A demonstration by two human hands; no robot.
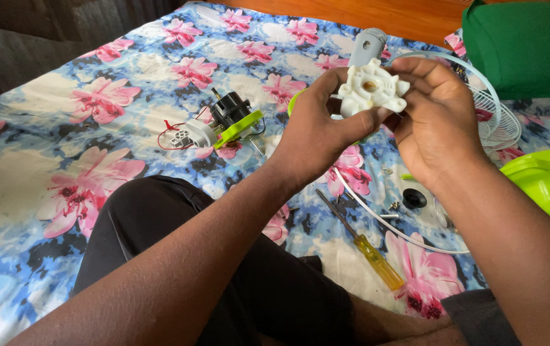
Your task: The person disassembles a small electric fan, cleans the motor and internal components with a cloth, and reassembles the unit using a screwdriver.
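Note:
Both of my hands hold a white plastic fan part (372, 90) with notched edges and a round hole in its middle, raised above the bed. My left hand (316, 128) grips its left and lower edge with thumb and fingers. My right hand (435, 122) closes around its right side from behind. A grey plastic stem (367, 46) sticks up just behind the white part. Whether the stem is joined to it is hidden.
On the flowered bedsheet (63, 160) lie a small black fan motor with a lime-green bracket and wires (223, 125), a yellow-handled screwdriver (368, 247), a black round cap (414, 198), loose screws, a white wire fan grille (499, 118) and a lime-green housing (547, 182). My black-clad knee (140, 224) is below.

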